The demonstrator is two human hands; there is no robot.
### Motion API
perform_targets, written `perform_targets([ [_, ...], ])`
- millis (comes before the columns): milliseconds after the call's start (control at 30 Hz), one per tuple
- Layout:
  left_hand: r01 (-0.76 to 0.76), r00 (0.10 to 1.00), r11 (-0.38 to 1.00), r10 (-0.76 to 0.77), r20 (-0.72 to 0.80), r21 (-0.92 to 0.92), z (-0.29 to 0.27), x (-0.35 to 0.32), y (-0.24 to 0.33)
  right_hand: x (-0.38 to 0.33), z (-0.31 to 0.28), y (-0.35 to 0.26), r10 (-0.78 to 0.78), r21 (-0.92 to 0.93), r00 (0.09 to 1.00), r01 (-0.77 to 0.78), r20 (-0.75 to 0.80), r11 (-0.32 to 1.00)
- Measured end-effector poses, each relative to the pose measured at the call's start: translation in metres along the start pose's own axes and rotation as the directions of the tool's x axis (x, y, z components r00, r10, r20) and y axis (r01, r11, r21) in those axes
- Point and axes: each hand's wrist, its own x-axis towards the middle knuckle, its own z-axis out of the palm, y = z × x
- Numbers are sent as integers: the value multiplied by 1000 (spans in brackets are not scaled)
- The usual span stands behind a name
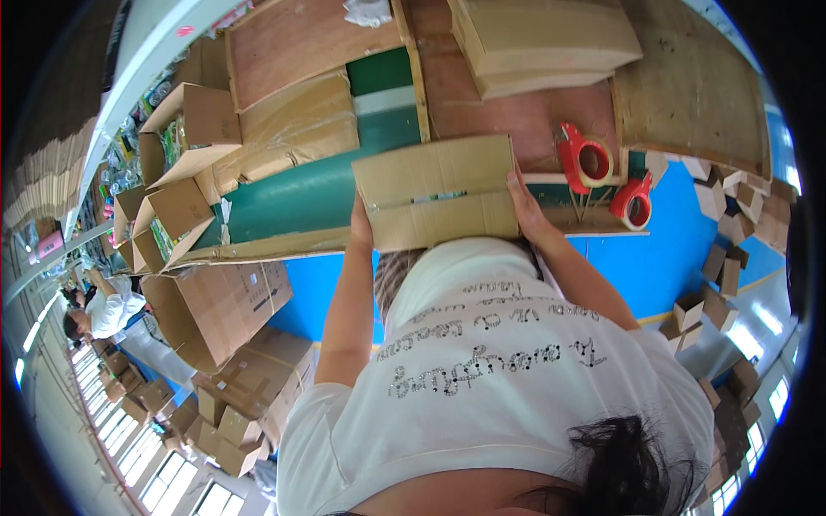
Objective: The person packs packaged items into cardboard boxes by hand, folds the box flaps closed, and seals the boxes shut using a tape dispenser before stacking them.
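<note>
A closed brown cardboard box (pixel 443 225) is right in front of me at the near edge of the bench, a seam running across its facing side. My left hand (pixel 362 225) presses against its left end, with most of the fingers hidden behind the edge. At the opposite end my right hand (pixel 525 206) lies along the cardboard, so the box is clasped between both palms. To the right of it, two red tape dispensers are on the bench: one (pixel 575 165) farther back, the other (pixel 632 206) by the front edge.
Flattened cardboard (pixel 301 120) covers part of the green bench top (pixel 297 202). Open cartons with packaged goods (pixel 176 219) stand at the left. A large carton (pixel 546 39) sits at the back. Beyond a big open carton (pixel 219 310), another person (pixel 116 305) is at the far left.
</note>
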Motion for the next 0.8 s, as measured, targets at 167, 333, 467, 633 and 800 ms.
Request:
perform_targets([
  [167, -47, 998, 999, 45, -48, -28, 16, -10, 17, 16, 10, -16, 77, -46, 996, -79, -36, 996],
  [333, -119, 993, 985, 120, 1, 126, 38, 5, 132, 100, 49, -61, 197, -143, 979, -203, -55, 969],
  [467, -368, 911, 812, 412, 1, 454, 63, 78, 209, 208, 52, -92, 30, -277, 970, -99, -243, 956],
  [633, -430, 804, 368, 571, 165, 825, 97, 122, 257, 303, 26, -80, -149, -434, 985, 98, -86, 896],
  [800, 593, 440, -609, 793, 421, 527, 38, 94, 374, 287, 54, -86, -99, -813, 937, -235, -335, 533],
])
